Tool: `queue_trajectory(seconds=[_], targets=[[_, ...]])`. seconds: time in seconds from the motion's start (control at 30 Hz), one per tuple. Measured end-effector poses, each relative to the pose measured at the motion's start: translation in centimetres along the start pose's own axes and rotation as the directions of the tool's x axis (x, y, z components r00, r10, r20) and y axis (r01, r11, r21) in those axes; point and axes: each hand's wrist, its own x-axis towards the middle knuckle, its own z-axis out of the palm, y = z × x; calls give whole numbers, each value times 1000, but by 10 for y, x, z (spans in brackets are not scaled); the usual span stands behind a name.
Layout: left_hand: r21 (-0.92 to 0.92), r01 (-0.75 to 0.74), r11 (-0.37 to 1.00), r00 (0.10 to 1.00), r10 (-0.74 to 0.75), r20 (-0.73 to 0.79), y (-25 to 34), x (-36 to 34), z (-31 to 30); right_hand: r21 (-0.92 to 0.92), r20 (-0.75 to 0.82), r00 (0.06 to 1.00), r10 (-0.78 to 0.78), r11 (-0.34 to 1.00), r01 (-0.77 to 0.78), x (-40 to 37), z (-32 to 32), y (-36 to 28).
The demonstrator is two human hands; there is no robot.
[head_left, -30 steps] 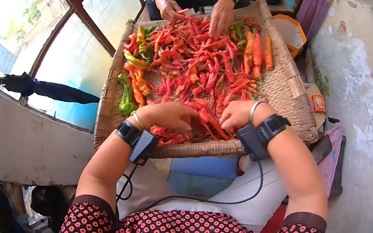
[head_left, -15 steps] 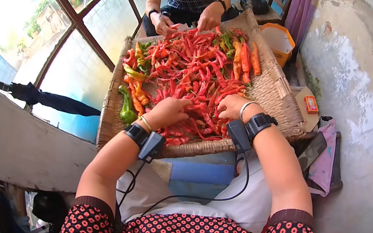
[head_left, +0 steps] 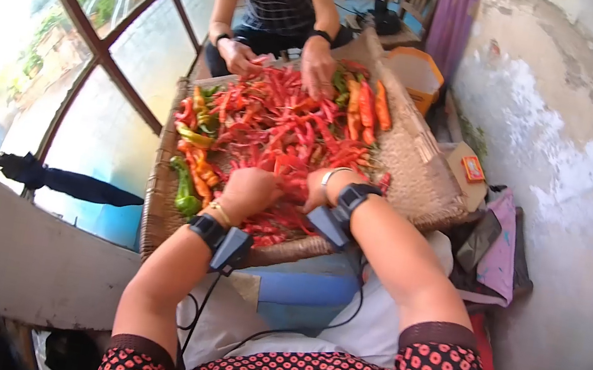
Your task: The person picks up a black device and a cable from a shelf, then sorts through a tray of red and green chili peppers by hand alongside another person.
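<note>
A shallow woven basket tray (head_left: 434,184) lies across in front of me, heaped with red chili peppers (head_left: 275,123). My left hand (head_left: 250,191) is low over the near part of the heap, its fingers curled closed against red chili peppers. Close to its right, my right hand (head_left: 321,186) is also closed, with its fingertips among the red chilies and partly hidden. Red shows between the two hands, slightly blurred. Green peppers (head_left: 186,188) and orange peppers (head_left: 201,167) lie along the left side of the tray, and larger orange-red peppers (head_left: 366,104) at the far right.
Across the tray, another person (head_left: 276,1) has both hands at the chilies. A yellow-rimmed bucket (head_left: 417,76) stands behind the tray's right side. A folded umbrella (head_left: 69,182) lies along the window at left. A small red box (head_left: 472,168) and pink cloth (head_left: 499,250) are at right.
My right hand has moved left, close to my left hand, which has shifted slightly down. The other person's hand at right has reached lower into the chilies. The view has shifted a little.
</note>
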Motion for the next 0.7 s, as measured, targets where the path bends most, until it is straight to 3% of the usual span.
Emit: queue_trajectory(seconds=[0.07,0.1,0.2,0.27,0.33,0.37,0.4,0.47,0.53,0.6,0.67,0.7], targets=[[-276,-22,961,991,-15,-130,0,-3,-7,7,-2,998,64,998,-64,-13,-9,-5],[-283,-38,958,993,4,-120,0,-4,-11,28,-24,995,96,995,-95,-11,-6,-2],[-490,17,872,1000,-5,26,-9,-3,-29,39,-71,997,5,999,-3,13,7,26],[-554,-58,831,996,85,23,-23,2,-38,185,-58,998,-25,982,35,32,11,43],[-663,87,744,985,35,169,-27,6,-59,256,-111,990,-91,960,117,6,-8,40],[-711,264,652,947,-35,320,-25,8,-75,282,-191,969,-156,937,206,14,-5,49],[-756,265,598,954,-50,294,-23,7,-86,300,-272,937,-220,905,300,12,-7,50],[-909,157,385,982,-160,102,-23,9,-88,316,-291,936,-199,903,290,2,-14,54],[-983,-14,180,966,-250,-60,-34,19,-70,516,-315,946,-73,823,236,-7,-15,52],[-995,-99,4,932,-350,-95,-41,26,-42,571,-278,960,-36,797,195,-6,-14,55],[-940,-192,-282,877,-480,-35,-35,33,-17,497,-318,945,-72,836,231,-2,-13,60],[-943,-175,-284,873,-487,-15,-30,34,-8,631,-308,951,-12,746,213,-16,-19,51]])
